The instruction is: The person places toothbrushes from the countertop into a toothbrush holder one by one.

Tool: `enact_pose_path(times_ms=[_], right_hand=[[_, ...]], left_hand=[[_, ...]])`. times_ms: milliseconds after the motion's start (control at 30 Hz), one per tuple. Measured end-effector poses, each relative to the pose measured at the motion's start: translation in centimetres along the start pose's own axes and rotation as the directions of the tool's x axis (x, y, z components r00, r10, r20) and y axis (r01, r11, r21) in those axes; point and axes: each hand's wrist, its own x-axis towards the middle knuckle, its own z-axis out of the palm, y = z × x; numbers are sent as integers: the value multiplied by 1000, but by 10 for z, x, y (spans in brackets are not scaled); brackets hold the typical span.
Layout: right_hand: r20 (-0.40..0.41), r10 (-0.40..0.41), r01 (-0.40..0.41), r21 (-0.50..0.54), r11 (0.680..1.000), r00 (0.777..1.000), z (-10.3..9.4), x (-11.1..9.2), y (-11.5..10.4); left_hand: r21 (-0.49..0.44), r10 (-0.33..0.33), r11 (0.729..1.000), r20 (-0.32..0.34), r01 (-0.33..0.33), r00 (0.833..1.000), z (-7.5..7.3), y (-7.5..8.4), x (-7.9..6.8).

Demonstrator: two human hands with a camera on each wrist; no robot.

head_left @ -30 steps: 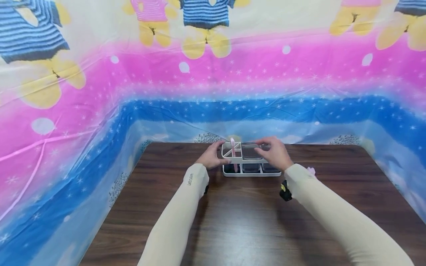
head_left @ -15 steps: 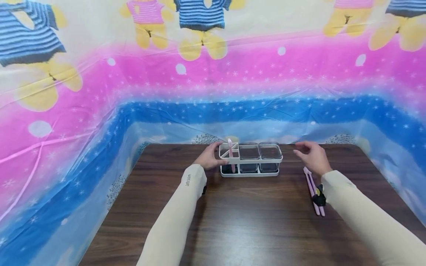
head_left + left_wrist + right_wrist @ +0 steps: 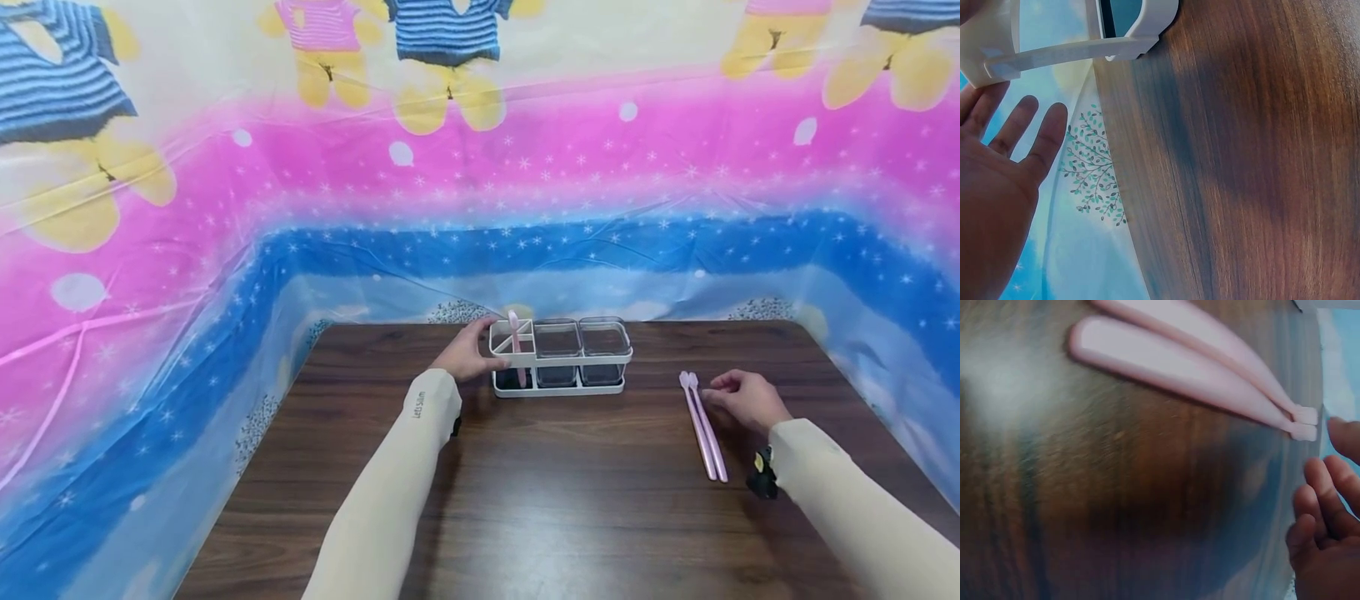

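Step in hand, judging by pose: pick-up of a brush. R hand (image 3: 750, 402), centre right of head view, is just beside the head ends of two pink brushes (image 3: 698, 428), which lie side by side on the bench (image 3: 525, 500). Its fingers are bent a bit, thumb apart from the rest, nothing btwn them. Contact is hard to tell in head view, but R wrist view shows a gap: brush heads at right of frame, fingertips just below.

L hand (image 3: 461, 354), mid-frame in head view, pinches the left end of the white rack (image 3: 577, 362) btwn thumb & index, prob. to steady it; L wrist view has two other fingers spread, free of the rack. Rack stands nr the bench's back edge w/ 2 clear cups (image 3: 557, 337) in middle & right slots, plus a third brush (image 3: 513, 323) standing in the divided left section.

Next move calls for R thumb & fingers either side of one handle, then a pinch on that one only. Heads look v. close together, so risk of dragging both; smooth rounded handles might also roll. L hand best left as is meanwhile.
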Motion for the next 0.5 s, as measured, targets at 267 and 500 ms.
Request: enact_pose_path(times_ms=[267,500], right_hand=[[79,36,-38,16,999,996,11,0,7],[64,75,-76,18,997,995,16,2,7]], left_hand=[[5,-11,1000,6,11,1000,-1,1,0],[9,-6,1000,6,6,1000,0,0,2]])
